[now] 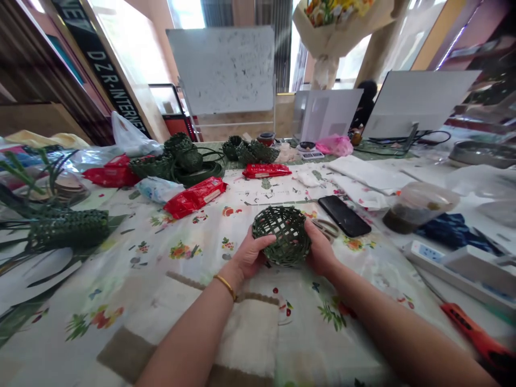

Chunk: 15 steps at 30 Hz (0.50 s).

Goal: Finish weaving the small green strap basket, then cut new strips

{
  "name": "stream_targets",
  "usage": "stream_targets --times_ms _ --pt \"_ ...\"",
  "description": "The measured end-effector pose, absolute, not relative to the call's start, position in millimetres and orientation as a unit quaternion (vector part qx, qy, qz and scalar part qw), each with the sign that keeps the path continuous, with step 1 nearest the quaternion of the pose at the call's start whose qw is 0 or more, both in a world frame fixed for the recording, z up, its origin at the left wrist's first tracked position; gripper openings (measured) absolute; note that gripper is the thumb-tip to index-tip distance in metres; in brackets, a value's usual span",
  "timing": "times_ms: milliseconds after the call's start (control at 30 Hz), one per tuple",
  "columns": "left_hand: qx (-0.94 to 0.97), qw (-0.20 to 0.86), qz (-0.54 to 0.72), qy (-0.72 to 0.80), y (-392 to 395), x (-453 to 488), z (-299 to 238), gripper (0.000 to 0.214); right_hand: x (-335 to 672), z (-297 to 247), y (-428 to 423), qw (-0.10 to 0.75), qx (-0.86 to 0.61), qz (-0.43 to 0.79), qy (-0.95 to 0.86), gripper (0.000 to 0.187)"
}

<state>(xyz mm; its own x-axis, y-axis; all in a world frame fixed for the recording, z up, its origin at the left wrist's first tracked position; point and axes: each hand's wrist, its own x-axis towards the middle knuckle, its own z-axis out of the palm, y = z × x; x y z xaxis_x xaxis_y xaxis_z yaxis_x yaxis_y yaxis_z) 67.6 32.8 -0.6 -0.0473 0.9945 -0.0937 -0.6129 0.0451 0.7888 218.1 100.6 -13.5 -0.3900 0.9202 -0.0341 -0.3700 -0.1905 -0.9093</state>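
Two sides of woven green basket cupped: left hand, right hand, fingers pressed together.

We are picking out a basket of matt green strips, rough and ribbed where they cross, beside a phone with a smooth, glossy black face. We are noting a glossy red plastic packet, a clear plastic tub with a dull sheen, and a polished gold-coloured metal bangle, while the tablecloth is lying smooth, thin and faintly shiny, like printed plastic.
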Motion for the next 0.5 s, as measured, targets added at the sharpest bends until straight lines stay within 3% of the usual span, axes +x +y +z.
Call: stream_targets --times_ms 233,500 --pt "0.186 0.737 0.6 0.25 31 51 3 0.06 226 -7 102 0.455 -0.3 0.655 -0.524 0.054" --pt "0.09 0.698 0.659 0.266 39 58 7 0.067 231 -6 84 0.428 -0.273 0.496 -0.704 0.055"
